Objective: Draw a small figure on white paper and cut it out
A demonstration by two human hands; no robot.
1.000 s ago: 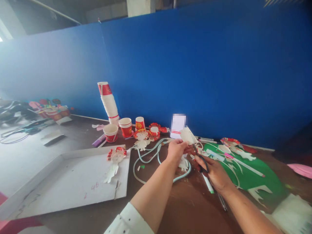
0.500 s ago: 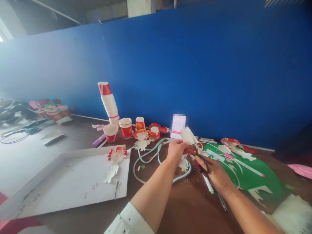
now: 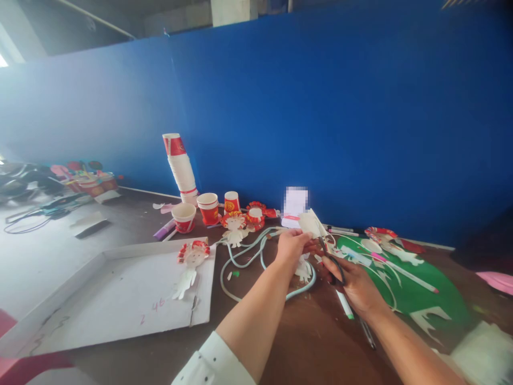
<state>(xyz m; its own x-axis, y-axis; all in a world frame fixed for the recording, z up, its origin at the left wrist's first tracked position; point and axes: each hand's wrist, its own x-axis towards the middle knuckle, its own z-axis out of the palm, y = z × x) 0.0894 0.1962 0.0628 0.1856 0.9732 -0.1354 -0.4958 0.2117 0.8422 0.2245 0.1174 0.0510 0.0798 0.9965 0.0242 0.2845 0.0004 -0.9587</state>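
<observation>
My left hand (image 3: 294,246) pinches a piece of white paper (image 3: 311,223) and holds it up above the table. My right hand (image 3: 355,283) is closed round the black handles of a pair of scissors (image 3: 339,270), whose blades point up toward the paper's lower edge. Whether the blades are cutting into the paper I cannot tell. Beneath my hands a white paper cut-out figure (image 3: 303,270) lies on the brown table, beside a pale blue cord (image 3: 228,289). A white marker with a green end (image 3: 344,305) lies below my right hand.
A shallow white box lid (image 3: 120,299) holds a paper doll with red curls (image 3: 193,256). Red paper cups (image 3: 183,218) and a tall leaning cup stack (image 3: 181,171) stand by the blue partition (image 3: 320,107). Right lies a green sheet (image 3: 425,283) with markers and paper scraps.
The view has shifted very slightly. Both hands keep nearly the same pose on the paper and the scissors.
</observation>
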